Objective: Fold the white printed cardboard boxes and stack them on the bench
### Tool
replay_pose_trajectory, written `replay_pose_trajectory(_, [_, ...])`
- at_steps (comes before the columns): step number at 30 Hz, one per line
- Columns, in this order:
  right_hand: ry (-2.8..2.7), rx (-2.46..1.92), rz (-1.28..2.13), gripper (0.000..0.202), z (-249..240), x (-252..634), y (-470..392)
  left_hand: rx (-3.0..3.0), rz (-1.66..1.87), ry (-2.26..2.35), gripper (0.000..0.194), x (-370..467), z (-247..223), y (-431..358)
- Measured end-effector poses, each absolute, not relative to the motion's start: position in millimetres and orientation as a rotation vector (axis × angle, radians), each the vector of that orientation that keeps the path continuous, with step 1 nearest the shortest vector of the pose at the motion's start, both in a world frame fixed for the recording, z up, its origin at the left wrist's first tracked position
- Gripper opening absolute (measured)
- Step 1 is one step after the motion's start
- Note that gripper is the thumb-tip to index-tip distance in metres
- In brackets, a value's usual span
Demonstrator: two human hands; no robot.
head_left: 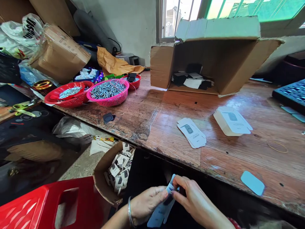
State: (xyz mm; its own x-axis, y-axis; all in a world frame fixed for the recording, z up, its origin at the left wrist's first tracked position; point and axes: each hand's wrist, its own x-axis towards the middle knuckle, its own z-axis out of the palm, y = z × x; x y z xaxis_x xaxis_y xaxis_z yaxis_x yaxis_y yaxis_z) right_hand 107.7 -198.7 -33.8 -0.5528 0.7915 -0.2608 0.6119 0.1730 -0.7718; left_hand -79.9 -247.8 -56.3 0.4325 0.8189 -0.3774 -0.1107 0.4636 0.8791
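Note:
Just below the table's front edge, a small white printed carton (pixel 157 214) is held between both hands. My left hand (pixel 147 203), with a bangle at its wrist, grips the carton's side with the thumb on top. My right hand (pixel 194 197) pinches its upper end between thumb and fingers. The carton is tilted, and part of it is hidden behind the fingers. Nearby on the table lie a fanned stack of flat printed cartons (pixel 192 133) and a thicker stack (pixel 232 121). A pale rounded card (pixel 252 183) rests near the edge at right.
A large open cardboard box (pixel 162 66) holding black and white pieces stands at the back. Baskets of metal parts, including a pink basket (pixel 111 101), sit at left. Below are a box of small packed cartons (pixel 102 190) and a red plastic stool (pixel 26 203).

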Motion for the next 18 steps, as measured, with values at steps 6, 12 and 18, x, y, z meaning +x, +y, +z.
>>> replay_pose_trajectory(6, [-2.300,-1.379,1.438,0.023,-13,109,-193,0.555,0.517,0.664,0.054,-89,-56,-247])
replay_pose_trajectory(12, [-2.104,-1.435,1.179,0.023,-34,91,-200,0.736,0.622,0.883,0.057,-92,-65,-240])
replay_pose_trajectory(18, [-1.541,-1.288,1.080,0.044,-68,77,-213,0.642,0.997,1.134,0.053,-96,-75,-229])
